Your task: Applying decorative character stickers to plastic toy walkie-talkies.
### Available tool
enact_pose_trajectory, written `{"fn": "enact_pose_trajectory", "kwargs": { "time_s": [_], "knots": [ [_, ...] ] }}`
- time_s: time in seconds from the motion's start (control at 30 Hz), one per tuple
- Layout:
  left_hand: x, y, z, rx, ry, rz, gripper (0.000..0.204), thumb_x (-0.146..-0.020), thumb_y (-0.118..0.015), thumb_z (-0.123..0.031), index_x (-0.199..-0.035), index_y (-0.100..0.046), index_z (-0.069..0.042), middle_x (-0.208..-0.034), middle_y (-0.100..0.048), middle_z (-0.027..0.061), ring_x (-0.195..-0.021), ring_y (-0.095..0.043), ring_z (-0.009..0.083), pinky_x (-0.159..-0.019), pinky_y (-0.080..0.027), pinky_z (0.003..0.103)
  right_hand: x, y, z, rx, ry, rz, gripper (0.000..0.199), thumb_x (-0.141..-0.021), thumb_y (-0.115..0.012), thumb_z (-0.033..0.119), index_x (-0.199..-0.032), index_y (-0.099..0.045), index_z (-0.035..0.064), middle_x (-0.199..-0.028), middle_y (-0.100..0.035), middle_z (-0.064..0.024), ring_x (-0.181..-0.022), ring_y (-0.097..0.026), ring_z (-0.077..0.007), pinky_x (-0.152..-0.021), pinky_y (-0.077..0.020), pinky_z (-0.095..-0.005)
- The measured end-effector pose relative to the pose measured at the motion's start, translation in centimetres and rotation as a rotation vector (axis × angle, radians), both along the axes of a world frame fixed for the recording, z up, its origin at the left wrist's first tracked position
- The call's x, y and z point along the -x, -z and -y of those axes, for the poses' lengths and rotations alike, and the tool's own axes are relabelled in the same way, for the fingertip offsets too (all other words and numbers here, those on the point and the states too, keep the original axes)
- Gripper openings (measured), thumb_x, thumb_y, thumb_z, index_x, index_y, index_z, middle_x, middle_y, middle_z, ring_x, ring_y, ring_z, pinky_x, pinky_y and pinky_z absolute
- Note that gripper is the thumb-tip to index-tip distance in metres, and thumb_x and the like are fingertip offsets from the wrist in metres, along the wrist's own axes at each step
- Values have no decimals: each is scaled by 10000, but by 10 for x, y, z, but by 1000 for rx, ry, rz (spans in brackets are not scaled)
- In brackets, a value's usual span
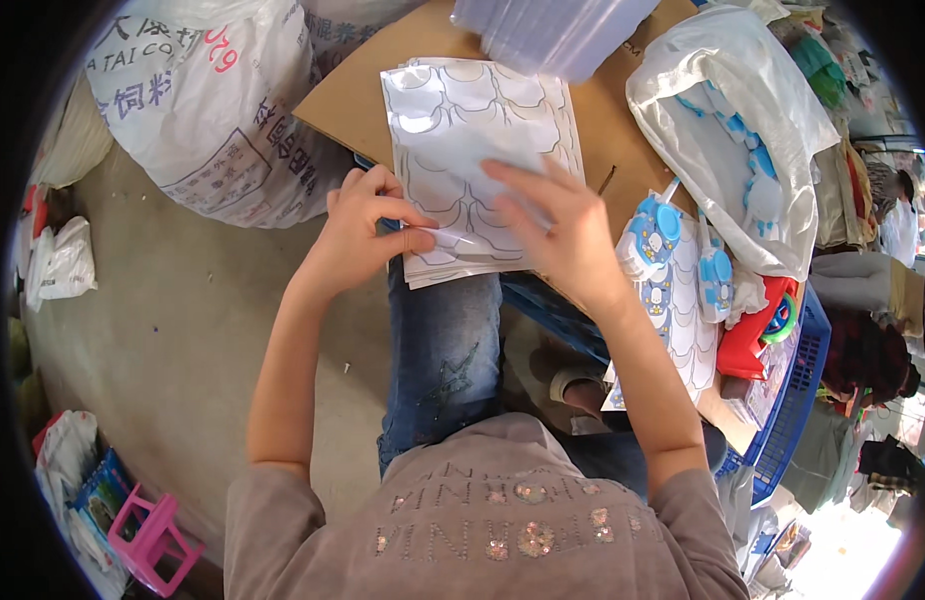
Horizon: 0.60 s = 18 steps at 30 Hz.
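A stack of white sheets point(438, 185), printed with rows of rounded black outlines, lies on brown cardboard in front of me. At its near left edge, my left hand point(361, 228) is closed, thumb and forefinger pinching a small pale shiny piece point(455, 239). Over the stack's right half is my right hand point(563, 225), blurred by motion. Its fingers are stretched out and apart, with nothing visible in them. Right of that hand, blue-and-white cartoon-patterned toy pieces point(653, 235) rest beside another outlined sheet point(689, 330).
Clear plastic trays point(553, 30) are stacked on the cardboard point(353, 100) at the back. An open white bag point(683, 65) of blue-and-white parts lies right, near a red toy part point(751, 335) and blue basket point(798, 400). A large white sack point(218, 120) and pink stool point(155, 540) are left.
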<state>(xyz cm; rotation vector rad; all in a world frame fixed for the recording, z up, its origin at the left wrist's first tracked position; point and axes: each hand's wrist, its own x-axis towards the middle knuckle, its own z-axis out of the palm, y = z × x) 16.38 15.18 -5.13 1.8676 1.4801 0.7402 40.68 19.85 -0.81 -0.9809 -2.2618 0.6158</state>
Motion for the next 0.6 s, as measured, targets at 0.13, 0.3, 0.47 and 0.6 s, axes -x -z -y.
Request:
{"fn": "enact_pose_trajectory", "kwargs": {
  "time_s": [0.13, 0.3, 0.47, 0.6],
  "knots": [
    [-10, -1, -10, -138, -149, 176, 161, -738, -784, -199, -869, -747, -115, -885, -547, 5, -902, -507, 168, -816, -354, 332, 8, 0, 13, -45, -32, 163, 367, -834, -680, 52, -1196, -669, 110, -1134, -685, -86, -943, -672, -264, -792, -544, -363],
    [2, -13, 0, -245, -66, 223, 292, -684, -818, -196, -947, -714, -126, -903, -547, 15, -927, -500, 200, -830, -365, 325, 9, -4, -2, -46, 198, -314, 549, -794, -582, -91, -1281, -606, 162, -1046, -663, -120, -804, -650, -288, -684, -541, -355],
    [-1, 5, 0, -37, 15, 56, 249, -704, -809, -255, -918, -726, -156, -887, -537, 18, -988, -485, 211, -911, -321, 384, 1, -3, -1, 51, 98, -58, 411, -827, -659, -25, -1219, -665, 99, -1193, -626, -180, -1015, -643, -281, -840, -514, -325],
    [-12, 2, -11, -126, -128, 240, 164, -749, -786, -190, -881, -721, -118, -864, -551, 10, -869, -514, 175, -797, -384, 318, 8, 4, 12, -84, -11, 72, 467, -780, -710, 6, -1226, -665, 136, -1130, -654, -172, -981, -652, -326, -832, -534, -354]
  ]
}}
